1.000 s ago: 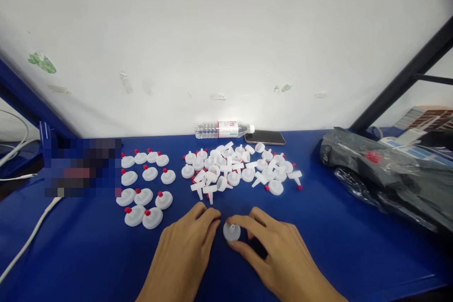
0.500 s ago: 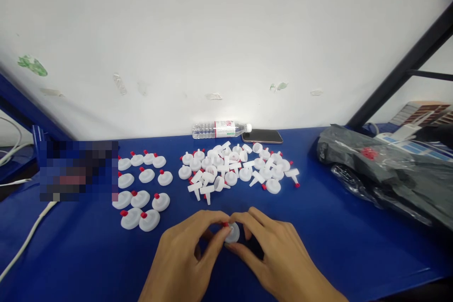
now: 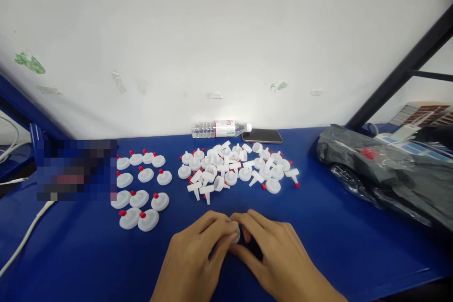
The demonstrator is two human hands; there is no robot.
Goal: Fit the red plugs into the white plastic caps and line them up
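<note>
A white plastic nozzle cap [image 3: 237, 235] is between my hands near the front of the blue table, mostly covered by fingers. My left hand [image 3: 205, 245] is closed, its thumb and fingers pinched over the cap's top, where the red tip is hidden. My right hand [image 3: 271, 247] grips the cap's rim between thumb and fingers. Beyond the hands lies a loose heap of white nozzle caps [image 3: 230, 178] with red tips, some upright, some on their sides. To the left, several more nozzle caps [image 3: 148, 220] sit upright in rough rows, red tips on top.
A clear water bottle [image 3: 222, 129] lies on its side by the wall, with a dark phone [image 3: 262, 136] beside it. Grey plastic bags [image 3: 382, 165] cover the table's right part. On the left, a white cable [image 3: 30, 236] runs along the blue table [image 3: 336, 250] beside a blurred-out patch.
My left hand has shifted slightly right, and its fingers have closed over the cap's top, hiding the red tip that showed before. My right hand has barely moved.
</note>
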